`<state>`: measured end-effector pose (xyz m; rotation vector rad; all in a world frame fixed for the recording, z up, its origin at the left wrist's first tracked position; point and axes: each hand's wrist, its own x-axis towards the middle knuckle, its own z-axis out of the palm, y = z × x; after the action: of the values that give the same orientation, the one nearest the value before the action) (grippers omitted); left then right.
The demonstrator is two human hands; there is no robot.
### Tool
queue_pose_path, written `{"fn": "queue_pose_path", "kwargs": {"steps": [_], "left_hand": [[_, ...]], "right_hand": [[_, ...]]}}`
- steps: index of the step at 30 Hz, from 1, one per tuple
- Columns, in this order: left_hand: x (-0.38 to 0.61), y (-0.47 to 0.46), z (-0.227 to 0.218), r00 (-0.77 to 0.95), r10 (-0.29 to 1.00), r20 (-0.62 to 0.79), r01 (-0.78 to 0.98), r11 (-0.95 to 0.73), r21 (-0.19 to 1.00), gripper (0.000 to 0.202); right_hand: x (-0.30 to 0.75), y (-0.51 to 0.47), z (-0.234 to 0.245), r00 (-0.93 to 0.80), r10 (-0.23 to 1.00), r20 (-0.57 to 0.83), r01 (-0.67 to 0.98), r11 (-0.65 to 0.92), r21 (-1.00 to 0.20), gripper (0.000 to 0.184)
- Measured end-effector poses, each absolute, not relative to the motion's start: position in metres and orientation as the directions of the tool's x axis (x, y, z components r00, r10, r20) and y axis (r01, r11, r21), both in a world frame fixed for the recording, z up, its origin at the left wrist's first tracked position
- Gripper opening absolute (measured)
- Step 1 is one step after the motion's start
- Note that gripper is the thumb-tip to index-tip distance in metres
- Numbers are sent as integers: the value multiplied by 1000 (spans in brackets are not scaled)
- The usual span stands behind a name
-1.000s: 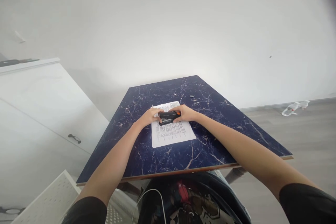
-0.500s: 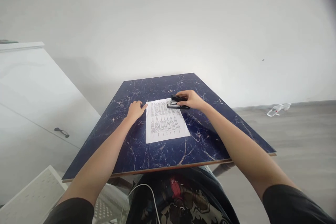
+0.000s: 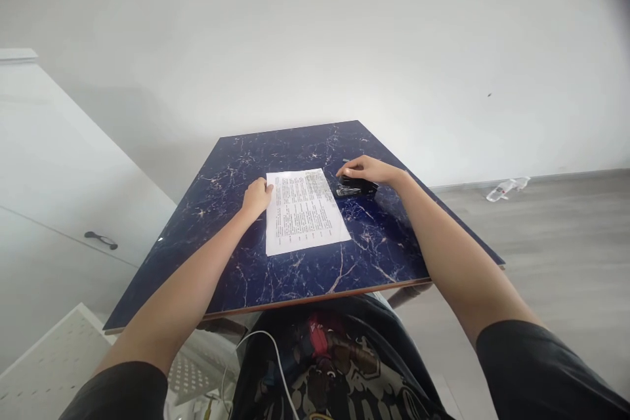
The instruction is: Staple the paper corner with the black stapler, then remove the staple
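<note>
Printed paper (image 3: 305,213), which looks like a thin stack of sheets, lies on the dark blue marbled table (image 3: 295,282). My left hand (image 3: 257,197) is closed on its left edge, thumb on top and the other fingers mostly hidden. To the right of the paper, a black stapler (image 3: 355,189) is down on the tabletop, close to the sheet's upper right edge. Over the stapler's top arm curls my right hand (image 3: 369,169), its fingers partly hiding it.
A white cabinet (image 3: 54,164) with a dark handle (image 3: 101,239) stands at left. Below it is a white perforated panel (image 3: 54,361). A pale wall rises behind the table. A clear plastic item (image 3: 506,189) lies on the floor at right. A white cable (image 3: 273,348) crosses my lap.
My right hand has moved the stapler rightward off the paper's top corner onto the table. My left hand has shifted from lying beside the paper's edge to closing on it. The view has tilted slightly.
</note>
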<state>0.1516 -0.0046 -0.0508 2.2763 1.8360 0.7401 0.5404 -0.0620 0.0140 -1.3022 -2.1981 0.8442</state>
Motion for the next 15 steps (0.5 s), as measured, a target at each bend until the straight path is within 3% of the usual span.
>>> {"fn": "queue_pose_path", "kwargs": {"steps": [5, 8, 15], "left_hand": [[155, -7, -47, 114, 900, 421, 760, -352, 546, 8], [155, -4, -49, 71, 867, 493, 637, -420, 646, 6], [156, 2, -53, 28, 854, 520, 523, -456, 720, 9]], "right_hand": [[520, -59, 6, -253, 967, -21, 742, 180, -646, 81], [513, -59, 2, -253, 967, -26, 777, 187, -601, 83], [505, -57, -1, -282, 960, 3, 781, 231, -580, 81]]}}
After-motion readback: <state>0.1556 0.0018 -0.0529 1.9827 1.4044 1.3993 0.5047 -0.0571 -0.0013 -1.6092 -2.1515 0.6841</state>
